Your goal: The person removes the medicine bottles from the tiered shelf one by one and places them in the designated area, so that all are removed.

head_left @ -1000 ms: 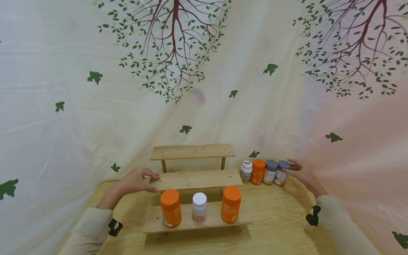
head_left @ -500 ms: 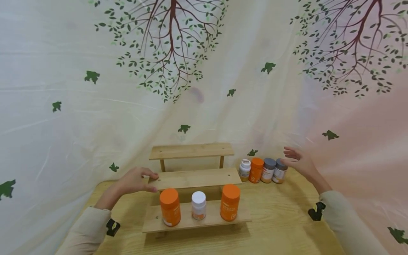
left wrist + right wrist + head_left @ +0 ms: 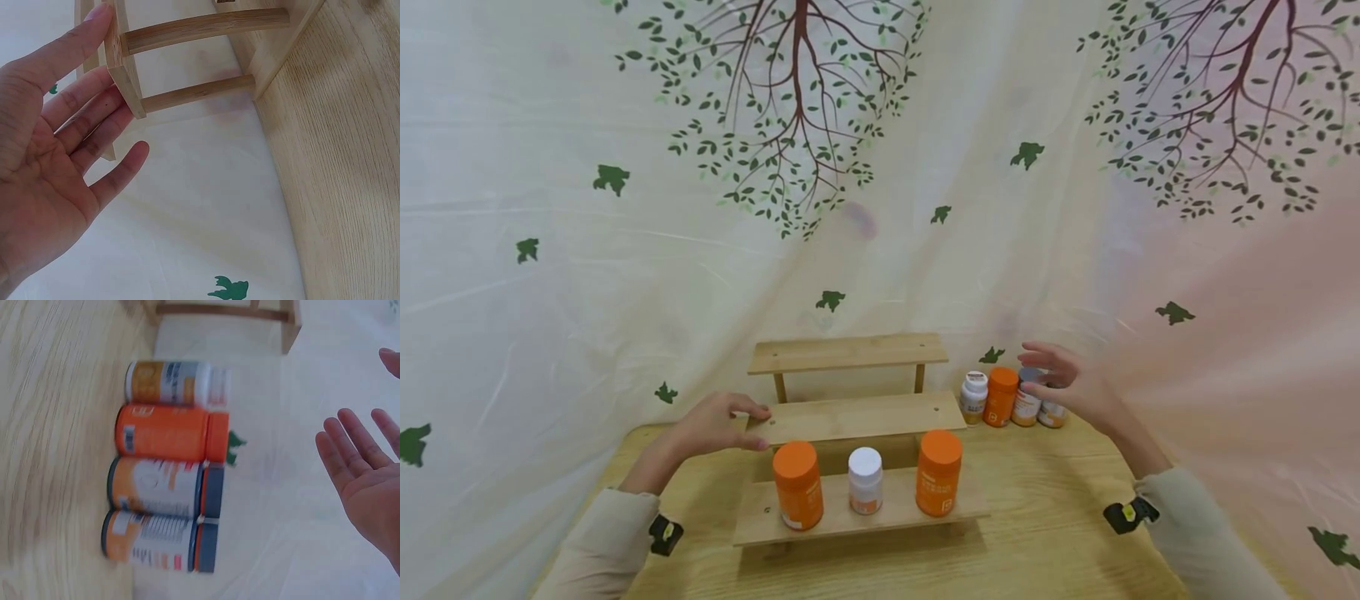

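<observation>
So the left hand (image 3: 711, 425) is flat and relaxed against the left end of the middle step of the little wooden rack (image 3: 857, 417), fingers straight, only touching the edge, not wrapped round it. Looks like it's bracing the rack. On the bottom step, left to right: a tall orange bottle (image 3: 797, 486), a short white bottle (image 3: 865, 480) and another orange bottle (image 3: 938, 472), all upright with smooth rounded caps. The two upper steps are bare, pale, grainy wood, same as the desk (image 3: 1060, 533).

Over at the desk's back right edge there's a tight row of four: a white-capped bottle (image 3: 974, 397), an orange one (image 3: 1002, 397), then two grey-capped bottles (image 3: 161, 486), all smooth labelled plastic cylinders. The right hand (image 3: 1067, 385) hovers just over the grey-capped pair, fingers spread and loose, holding nothing.

My read: it's the reach-and-pick step. Next move needs the fingers closing round one cylinder without knocking its touching neighbours, so a top grab by the cap seems safest.
</observation>
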The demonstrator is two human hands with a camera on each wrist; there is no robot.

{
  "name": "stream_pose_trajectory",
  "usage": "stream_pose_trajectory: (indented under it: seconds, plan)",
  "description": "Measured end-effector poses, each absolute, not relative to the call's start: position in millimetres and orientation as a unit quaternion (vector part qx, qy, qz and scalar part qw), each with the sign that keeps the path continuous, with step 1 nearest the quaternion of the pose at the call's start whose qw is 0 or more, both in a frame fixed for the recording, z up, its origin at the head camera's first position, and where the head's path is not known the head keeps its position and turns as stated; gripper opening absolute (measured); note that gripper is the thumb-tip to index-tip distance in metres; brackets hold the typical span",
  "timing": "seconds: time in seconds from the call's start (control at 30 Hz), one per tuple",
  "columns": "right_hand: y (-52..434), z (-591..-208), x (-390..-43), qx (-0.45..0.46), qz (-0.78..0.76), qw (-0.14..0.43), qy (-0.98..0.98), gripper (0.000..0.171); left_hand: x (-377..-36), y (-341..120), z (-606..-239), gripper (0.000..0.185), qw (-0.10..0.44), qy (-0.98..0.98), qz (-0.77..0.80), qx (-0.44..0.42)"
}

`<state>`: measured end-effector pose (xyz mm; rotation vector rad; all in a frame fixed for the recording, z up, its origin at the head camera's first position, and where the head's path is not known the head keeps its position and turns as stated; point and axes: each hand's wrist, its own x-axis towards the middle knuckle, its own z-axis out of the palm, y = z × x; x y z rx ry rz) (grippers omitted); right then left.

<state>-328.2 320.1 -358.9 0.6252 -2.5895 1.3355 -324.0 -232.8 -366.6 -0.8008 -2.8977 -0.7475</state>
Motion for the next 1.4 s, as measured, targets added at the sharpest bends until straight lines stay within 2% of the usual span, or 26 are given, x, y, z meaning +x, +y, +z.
stream_pose_trajectory:
  seconds: [0.53, 0.9, 1.4]
  plan:
    - [262, -354, -305, 0.381, 0.474, 0.028, -0.793, 0.063, -325, -235, -370, 0.047, 0.027, -0.933, -0.241, -0.264]
    - [241, -356, -287, 0.403, 0.457, -0.010, -0.793, 0.063, -326, -233, -367, 0.047, 0.019, -0.936, -0.237, -0.259]
    - [223, -386, -291, 0.441, 0.476, -0.065, -0.758, 0.061, -322, -233, -367, 0.047, 0.018, -0.937, -0.245, -0.249]
